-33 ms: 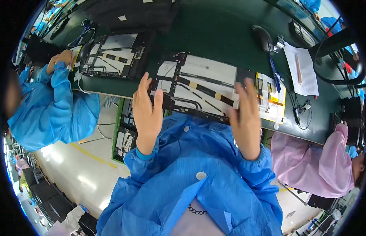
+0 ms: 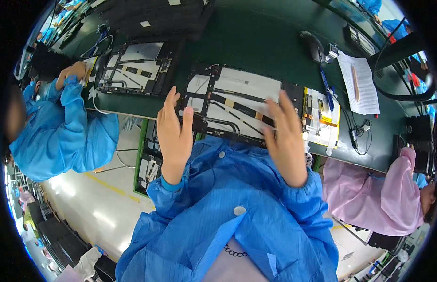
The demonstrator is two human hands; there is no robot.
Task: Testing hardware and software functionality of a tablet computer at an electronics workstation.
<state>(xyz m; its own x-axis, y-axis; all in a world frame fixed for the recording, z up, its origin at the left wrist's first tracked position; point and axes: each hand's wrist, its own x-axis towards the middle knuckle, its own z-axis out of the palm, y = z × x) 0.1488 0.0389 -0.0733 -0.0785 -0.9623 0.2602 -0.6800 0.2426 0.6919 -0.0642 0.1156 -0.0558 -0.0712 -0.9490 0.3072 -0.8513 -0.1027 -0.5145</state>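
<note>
An opened tablet [image 2: 249, 83], with pale battery cells and black ribbon cables in a dark frame, lies flat on the bench in front of me. My left hand [image 2: 174, 136] is at its left edge, fingers up and thumb apart, holding nothing; whether it touches the frame I cannot tell. Over the tablet's right end is my right hand [image 2: 288, 141], fingers spread and slightly blurred, with nothing in it. Just right of the tablet is a yellow-edged white sheet [image 2: 327, 139] bearing several small flex parts.
A second opened tablet [image 2: 142, 52] lies to the left, near a co-worker in a blue smock [image 2: 70, 134]. Printed paper [image 2: 367, 91] with a pencil, a blue pen [image 2: 327, 84] and a cable [image 2: 355, 134] are at right. A green crate [image 2: 140, 167] stands below the bench. A person in pink [image 2: 359, 192] sits right.
My right hand has shifted a little to the left, further over the tablet. My left hand stays almost where it was.
</note>
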